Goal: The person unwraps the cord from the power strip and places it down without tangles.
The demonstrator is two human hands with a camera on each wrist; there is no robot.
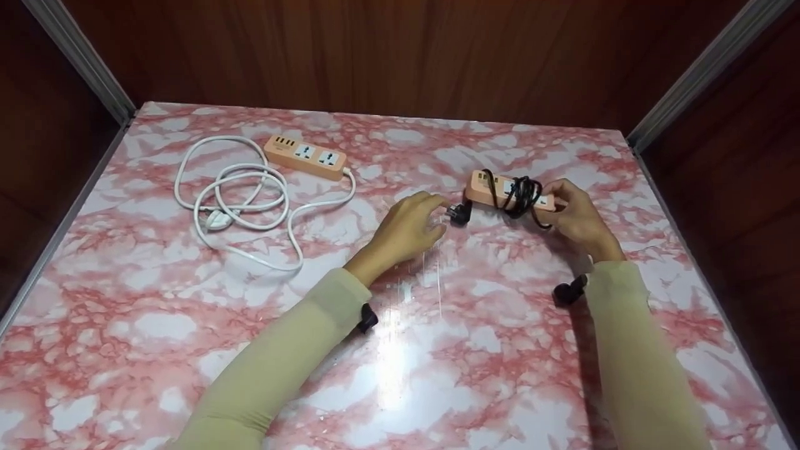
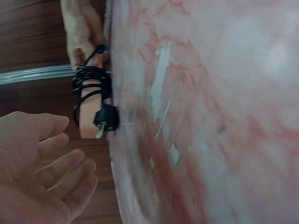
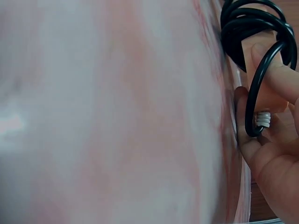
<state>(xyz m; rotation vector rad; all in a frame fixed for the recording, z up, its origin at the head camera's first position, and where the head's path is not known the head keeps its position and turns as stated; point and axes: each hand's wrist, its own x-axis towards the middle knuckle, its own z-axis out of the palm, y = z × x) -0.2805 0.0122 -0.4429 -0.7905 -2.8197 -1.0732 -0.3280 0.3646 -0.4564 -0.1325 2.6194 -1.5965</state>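
My right hand (image 1: 578, 215) grips the right end of an orange power strip (image 1: 480, 195), thumb on one side and fingers on the other in the right wrist view. A black cord (image 1: 524, 199) is wound several times round the strip's middle. Its black plug (image 1: 461, 214) hangs at the strip's left end, pins pointing left. My left hand (image 1: 409, 228) is just left of the plug, fingers loosely bent and apart, with nothing in the palm in the left wrist view. A white strain relief (image 3: 263, 119) shows where the cord enters the strip by my right fingers.
A second orange power strip (image 1: 306, 157) lies at the back left of the marbled table (image 1: 156, 375). Its white cord (image 1: 290, 228) lies in loose loops left of my left hand, with a white plug (image 1: 219, 219) among them. Wooden panels (image 1: 375, 56) enclose the table.
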